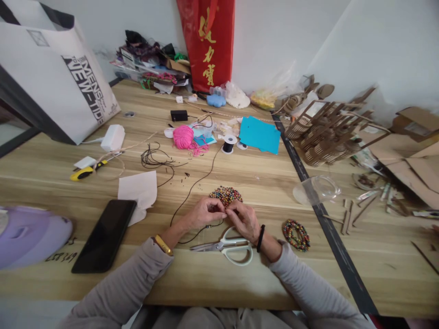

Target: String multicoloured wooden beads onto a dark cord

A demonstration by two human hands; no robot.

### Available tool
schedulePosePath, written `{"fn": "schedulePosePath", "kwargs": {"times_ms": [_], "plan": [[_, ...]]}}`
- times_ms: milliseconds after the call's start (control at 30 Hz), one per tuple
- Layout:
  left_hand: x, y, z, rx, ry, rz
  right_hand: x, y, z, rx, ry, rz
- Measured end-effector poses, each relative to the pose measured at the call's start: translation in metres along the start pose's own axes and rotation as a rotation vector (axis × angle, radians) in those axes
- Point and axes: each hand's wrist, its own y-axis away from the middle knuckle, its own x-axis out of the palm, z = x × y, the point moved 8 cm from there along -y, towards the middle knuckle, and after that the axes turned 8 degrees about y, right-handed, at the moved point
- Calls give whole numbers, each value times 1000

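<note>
My left hand and my right hand meet fingertip to fingertip, both pinched closed. Just beyond them lies a pile of small multicoloured beads. A thin black cord runs from a white spool, loops round under my left wrist and leads up toward the fingers. A few small beads sit on it below my left hand. What the fingertips pinch is too small to make out. Scissors with pale handles lie right below my hands. A coiled string of colourful beads rests to the right.
On the left are a black phone, white paper, a yellow cutter and a purple object. Pink yarn and blue sheets lie farther back. A clear plastic container and brown craft pieces are right.
</note>
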Motion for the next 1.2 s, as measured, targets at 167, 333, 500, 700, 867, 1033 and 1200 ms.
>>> {"fn": "schedulePosePath", "kwargs": {"times_ms": [167,333,500,700,867,1033,1200], "plan": [[-3,1,-3,-32,34,-4,-2,0,-1,20,-39,21],[-6,5,-10,-88,154,31,-11,3,-18,177,-115,-45],[-10,15,-25,-103,240,195,-24,2,-34,294,-171,-128],[-25,23,-43,-23,384,243,-37,-3,-53,373,-228,-173],[-22,13,-28,-93,297,137,-37,-3,-64,390,-176,-109],[-15,4,-8,-107,218,86,-46,-8,-66,360,-85,-78],[-11,2,0,-70,152,108,-46,-11,-62,324,46,148]]}}
